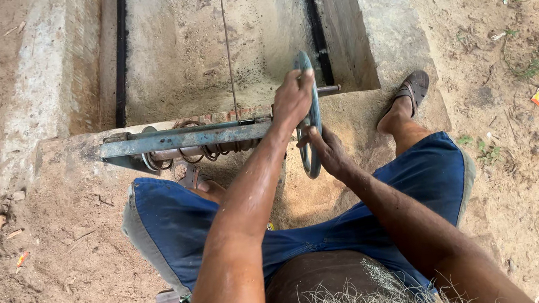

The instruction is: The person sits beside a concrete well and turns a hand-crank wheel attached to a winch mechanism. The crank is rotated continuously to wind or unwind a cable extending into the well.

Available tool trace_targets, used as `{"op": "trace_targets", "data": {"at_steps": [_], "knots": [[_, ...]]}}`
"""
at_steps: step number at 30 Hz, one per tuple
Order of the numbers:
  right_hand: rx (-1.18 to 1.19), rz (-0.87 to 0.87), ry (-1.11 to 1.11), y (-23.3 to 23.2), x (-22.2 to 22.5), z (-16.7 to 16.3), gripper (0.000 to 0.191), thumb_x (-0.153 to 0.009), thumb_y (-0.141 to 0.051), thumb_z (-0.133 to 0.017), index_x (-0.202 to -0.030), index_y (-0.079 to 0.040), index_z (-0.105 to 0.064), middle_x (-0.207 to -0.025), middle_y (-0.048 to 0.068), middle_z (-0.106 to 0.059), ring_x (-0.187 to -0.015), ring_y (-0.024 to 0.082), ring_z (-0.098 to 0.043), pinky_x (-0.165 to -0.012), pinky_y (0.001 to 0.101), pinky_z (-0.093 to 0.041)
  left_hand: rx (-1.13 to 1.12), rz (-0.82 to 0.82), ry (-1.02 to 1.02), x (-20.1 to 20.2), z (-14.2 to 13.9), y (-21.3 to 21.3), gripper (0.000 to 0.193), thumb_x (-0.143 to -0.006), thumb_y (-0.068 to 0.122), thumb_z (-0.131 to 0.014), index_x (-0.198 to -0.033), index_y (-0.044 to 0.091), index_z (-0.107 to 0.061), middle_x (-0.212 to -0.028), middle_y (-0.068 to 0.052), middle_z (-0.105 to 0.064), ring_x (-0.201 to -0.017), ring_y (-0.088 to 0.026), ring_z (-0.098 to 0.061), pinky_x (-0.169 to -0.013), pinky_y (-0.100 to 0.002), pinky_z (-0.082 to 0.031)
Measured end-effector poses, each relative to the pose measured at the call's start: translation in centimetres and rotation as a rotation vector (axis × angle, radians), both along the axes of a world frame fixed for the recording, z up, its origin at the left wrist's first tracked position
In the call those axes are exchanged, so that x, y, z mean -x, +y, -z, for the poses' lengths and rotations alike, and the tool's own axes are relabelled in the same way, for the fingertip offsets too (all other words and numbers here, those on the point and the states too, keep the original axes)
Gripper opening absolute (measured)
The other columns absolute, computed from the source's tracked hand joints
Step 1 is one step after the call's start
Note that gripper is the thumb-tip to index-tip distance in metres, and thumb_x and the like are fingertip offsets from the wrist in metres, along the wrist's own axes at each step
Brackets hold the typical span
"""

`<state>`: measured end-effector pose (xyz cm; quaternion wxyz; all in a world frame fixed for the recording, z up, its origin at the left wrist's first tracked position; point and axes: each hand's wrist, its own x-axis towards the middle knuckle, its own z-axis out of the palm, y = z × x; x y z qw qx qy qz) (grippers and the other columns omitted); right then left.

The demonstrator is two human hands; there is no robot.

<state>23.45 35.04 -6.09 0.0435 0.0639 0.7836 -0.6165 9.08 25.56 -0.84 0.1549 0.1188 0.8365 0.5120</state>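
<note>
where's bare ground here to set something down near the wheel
Bare sand lies right of the sandalled foot, and more left of the blue metal bar, with scattered debris. The sunken concrete trough ahead is open except for a thin wire. It is crowded at the blue-green metal handwheel, where the left hand and right hand grip.

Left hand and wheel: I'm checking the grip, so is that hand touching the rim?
Touching. The head view shows the left hand closed over the top rim of the wheel, fingers wrapped on it with no gap.
</note>
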Motion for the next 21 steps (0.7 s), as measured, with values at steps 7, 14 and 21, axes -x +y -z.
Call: {"op": "trace_targets", "data": {"at_steps": [7,14,21], "knots": [[0.272,-0.050,-0.048,0.7,-0.8,0.3,0.084,-0.104,-0.068,-0.022,-0.130,0.003,-0.060,-0.100,0.017,-0.075,-0.105,0.026,-0.073,-0.100,0.0459,-0.054,0.186,-0.067,0.071,1.5,-0.9,2.4,0.062,-0.099,0.055,-0.057,-0.125,-0.001,-0.058,-0.088,-0.016,-0.074,-0.079,-0.032,-0.077,-0.070,-0.046,-0.060],[0.352,-0.023,-0.194,2.0,0.1,-1.3,0.100,-0.100,-0.073,-0.010,-0.135,0.007,-0.058,-0.105,0.025,-0.073,-0.108,0.034,-0.072,-0.112,0.0538,-0.048,0.210,-0.056,0.095,1.0,-0.1,2.9,0.059,-0.102,0.045,-0.056,-0.131,-0.006,-0.051,-0.086,-0.015,-0.073,-0.070,-0.029,-0.076,-0.061,-0.042,-0.062],[0.389,0.075,-0.401,2.8,2.4,-4.9,0.104,-0.096,-0.075,-0.006,-0.142,0.007,-0.051,-0.134,0.032,-0.062,-0.129,0.044,-0.060,-0.117,0.0607,-0.043,0.109,-0.034,0.039,-2.4,1.5,2.2,0.059,-0.107,0.041,-0.050,-0.144,-0.005,-0.040,-0.073,-0.008,-0.068,-0.046,-0.019,-0.062,-0.034,-0.032,-0.052]]}}
